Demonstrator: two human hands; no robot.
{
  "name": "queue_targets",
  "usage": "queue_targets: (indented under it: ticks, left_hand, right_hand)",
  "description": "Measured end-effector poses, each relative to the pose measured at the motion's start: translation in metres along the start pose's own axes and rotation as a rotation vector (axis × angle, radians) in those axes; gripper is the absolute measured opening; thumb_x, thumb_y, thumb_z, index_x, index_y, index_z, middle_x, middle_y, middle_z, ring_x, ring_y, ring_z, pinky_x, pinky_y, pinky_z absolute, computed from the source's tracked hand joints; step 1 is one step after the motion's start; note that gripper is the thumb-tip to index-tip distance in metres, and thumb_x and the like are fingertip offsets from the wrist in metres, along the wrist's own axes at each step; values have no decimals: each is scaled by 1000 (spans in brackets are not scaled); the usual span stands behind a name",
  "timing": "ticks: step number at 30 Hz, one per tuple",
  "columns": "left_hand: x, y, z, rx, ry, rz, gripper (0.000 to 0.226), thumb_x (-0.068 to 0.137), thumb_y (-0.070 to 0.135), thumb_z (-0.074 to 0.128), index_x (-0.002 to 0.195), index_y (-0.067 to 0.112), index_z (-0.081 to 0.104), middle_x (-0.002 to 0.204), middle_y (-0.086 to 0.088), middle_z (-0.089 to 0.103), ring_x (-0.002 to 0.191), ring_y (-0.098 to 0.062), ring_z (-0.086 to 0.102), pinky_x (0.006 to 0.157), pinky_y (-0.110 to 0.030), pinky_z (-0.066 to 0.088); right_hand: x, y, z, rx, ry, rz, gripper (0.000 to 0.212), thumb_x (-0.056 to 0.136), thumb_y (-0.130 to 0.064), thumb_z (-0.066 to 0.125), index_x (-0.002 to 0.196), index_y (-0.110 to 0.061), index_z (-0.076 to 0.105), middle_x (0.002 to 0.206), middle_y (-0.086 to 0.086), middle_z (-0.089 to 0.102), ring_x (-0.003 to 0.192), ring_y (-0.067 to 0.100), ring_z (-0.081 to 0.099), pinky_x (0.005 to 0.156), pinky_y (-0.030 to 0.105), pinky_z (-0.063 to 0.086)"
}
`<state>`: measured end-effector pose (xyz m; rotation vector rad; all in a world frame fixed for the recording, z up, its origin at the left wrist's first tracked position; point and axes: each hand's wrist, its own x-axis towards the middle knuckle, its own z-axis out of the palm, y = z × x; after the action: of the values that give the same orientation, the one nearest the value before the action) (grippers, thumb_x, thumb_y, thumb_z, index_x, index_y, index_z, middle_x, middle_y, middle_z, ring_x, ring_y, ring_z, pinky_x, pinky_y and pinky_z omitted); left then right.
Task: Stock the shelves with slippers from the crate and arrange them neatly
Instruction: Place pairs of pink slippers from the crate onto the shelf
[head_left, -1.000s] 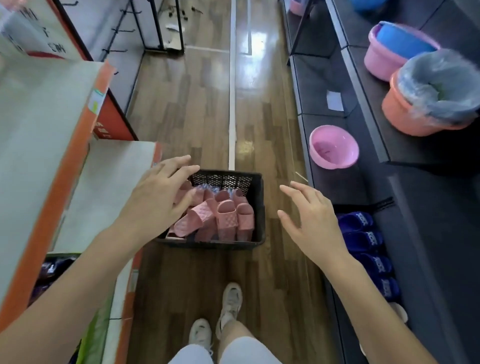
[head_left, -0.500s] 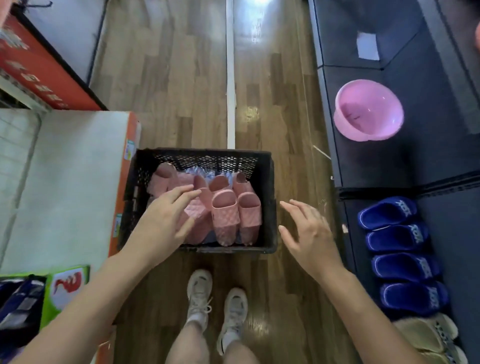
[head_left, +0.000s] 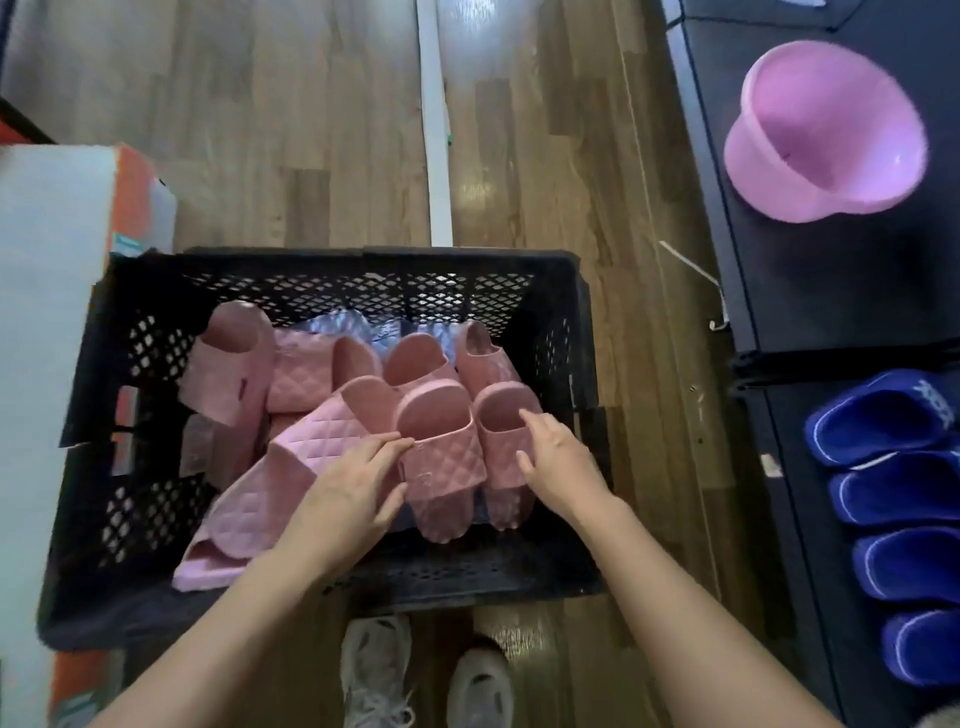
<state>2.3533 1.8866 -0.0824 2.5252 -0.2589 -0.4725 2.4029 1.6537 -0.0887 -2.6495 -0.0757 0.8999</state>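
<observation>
A black mesh crate stands on the wooden floor in front of my feet. Several pink quilted slippers lie inside it over clear plastic wrap. My left hand reaches into the crate with straight fingers touching the left side of a middle pink slipper. My right hand rests with spread fingers on the slipper beside it, at the crate's right side. Neither hand has closed round a slipper.
A dark low shelf runs along the right, carrying a pink plastic basin and a row of blue slippers. A white and orange shelf stands at the left, against the crate. My sneakers are just behind the crate.
The view has tilted down and closer to the crate. Both hands moved forward and down into it, from hovering above to touching the pink slippers.
</observation>
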Motion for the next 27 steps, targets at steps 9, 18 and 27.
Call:
queue_targets:
  ticks: [9, 18, 27]
  left_hand:
    - [20, -16, 32, -69, 15, -2, 52, 81, 36, 39, 120, 7, 59, 117, -7, 62, 107, -11, 47, 94, -28, 34]
    - [6, -7, 17, -146, 25, -51, 56, 81, 39, 37, 124, 8, 56, 121, -5, 59, 112, -9, 43, 97, -22, 30]
    - [8, 43, -20, -614, -111, -190, 71, 74, 58, 66, 135, 30, 41, 132, 21, 42, 122, 5, 38, 99, -12, 27]
  right_hand:
    - [46, 9, 31, -310, -56, -85, 28, 93, -12, 42, 117, -9, 56, 120, 11, 54, 112, 28, 51, 88, 33, 39]
    - [5, 2, -14, -66, -55, -129, 25, 94, -21, 48, 116, -21, 60, 124, -3, 58, 111, 23, 55, 84, 29, 44]
    - [-34, -21, -83, 337, -20, -203, 13, 90, -14, 54, 80, -17, 63, 79, -11, 59, 81, 13, 56, 72, 36, 48]
